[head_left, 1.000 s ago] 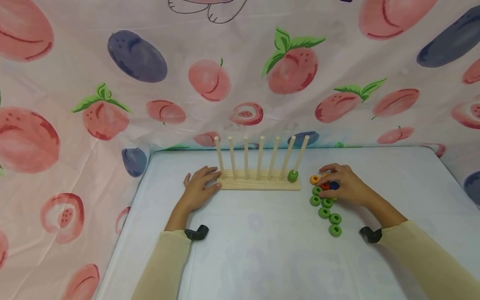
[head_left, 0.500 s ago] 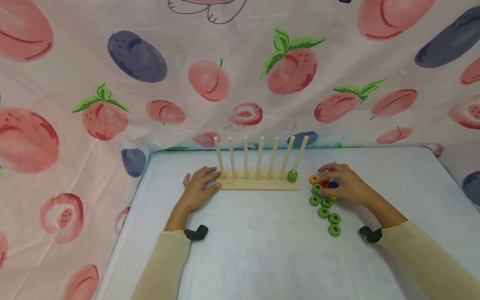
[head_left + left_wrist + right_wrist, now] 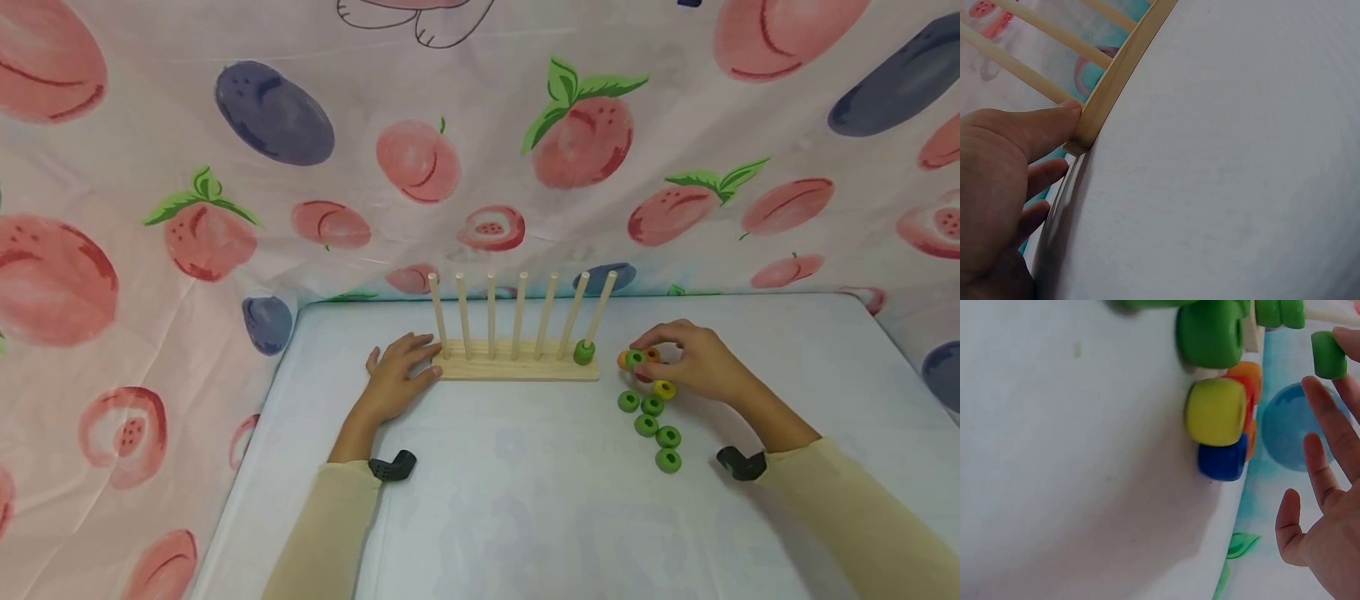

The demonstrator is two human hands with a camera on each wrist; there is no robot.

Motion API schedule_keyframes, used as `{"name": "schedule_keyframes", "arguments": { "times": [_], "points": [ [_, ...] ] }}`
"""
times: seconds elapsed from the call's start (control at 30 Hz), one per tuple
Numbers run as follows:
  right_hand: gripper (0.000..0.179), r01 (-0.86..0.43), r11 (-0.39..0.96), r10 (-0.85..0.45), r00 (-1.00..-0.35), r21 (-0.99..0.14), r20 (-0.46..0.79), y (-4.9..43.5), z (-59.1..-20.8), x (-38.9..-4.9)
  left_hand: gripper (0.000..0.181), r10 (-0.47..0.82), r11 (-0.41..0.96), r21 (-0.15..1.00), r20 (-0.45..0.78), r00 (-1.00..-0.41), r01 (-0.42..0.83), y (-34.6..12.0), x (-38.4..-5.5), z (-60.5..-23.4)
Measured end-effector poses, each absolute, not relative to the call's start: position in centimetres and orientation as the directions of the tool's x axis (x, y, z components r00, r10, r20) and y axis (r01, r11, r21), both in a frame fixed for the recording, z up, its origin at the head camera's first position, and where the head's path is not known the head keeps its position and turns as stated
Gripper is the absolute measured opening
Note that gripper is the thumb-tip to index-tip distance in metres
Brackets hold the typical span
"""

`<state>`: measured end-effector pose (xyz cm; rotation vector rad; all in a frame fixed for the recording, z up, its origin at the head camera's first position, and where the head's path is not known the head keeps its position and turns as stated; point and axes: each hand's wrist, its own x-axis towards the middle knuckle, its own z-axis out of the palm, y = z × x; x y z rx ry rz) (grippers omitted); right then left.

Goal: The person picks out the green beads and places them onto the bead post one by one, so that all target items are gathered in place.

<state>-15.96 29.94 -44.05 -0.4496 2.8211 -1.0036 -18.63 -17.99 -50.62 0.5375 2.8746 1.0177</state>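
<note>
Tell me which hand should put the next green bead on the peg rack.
Right. The right hand already pinches a green bead beside the rack's bead-bearing end peg; the left hand rests against the far end.

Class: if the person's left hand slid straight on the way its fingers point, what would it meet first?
The left hand already touches it: the wooden peg rack. Its fingertips press the base's near end, so the rack blocks the way.

- The peg rack (image 3: pixel 517 367) is set toward the back of the table (image 3: pixel 525 500), in front of the draped cloth (image 3: pixel 480 167).
- One bead (image 3: pixel 584 352) is seated on the rack's rightmost peg (image 3: pixel 602 304).
- The left hand (image 3: pixel 397 375) is laid against the rack's left end.
- A cluster of beads (image 3: pixel 651 417) is spread right of the rack.
- The right hand (image 3: pixel 693 362) is placed over the cluster's back end, a bead (image 3: pixel 636 358) pinched in its fingertips.
</note>
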Motion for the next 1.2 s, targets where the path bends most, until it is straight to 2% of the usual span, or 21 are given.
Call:
{"name": "schedule_keyframes", "arguments": {
  "times": [0.2,0.67,0.9,1.2],
  "points": [
    [0.017,-0.232,0.73,-0.283,-0.959,-0.644,0.024,29.2,-43.3,-15.9,0.046,0.339,0.726,0.616,0.064,-0.939,0.304,-18.0,-18.6,-50.6],
    [0.024,-0.271,0.704,-0.226,-0.962,-0.656,0.154,27.8,-41.6,-15.7,0.046,0.339,0.73,0.612,0.061,-0.939,0.304,-18.1,-18.8,-50.8],
    [0.026,-0.222,0.679,-0.149,-0.975,-0.7,0.164,27.0,-40.3,-15.7,0.047,0.344,0.725,0.613,0.073,-0.936,0.314,-18.1,-18.7,-50.7],
    [0.027,-0.211,0.639,-0.112,-0.977,-0.74,0.182,26.0,-38.9,-15.4,0.046,0.346,0.725,0.612,0.072,-0.935,0.315,-18.1,-18.7,-50.7]
  ]
}}
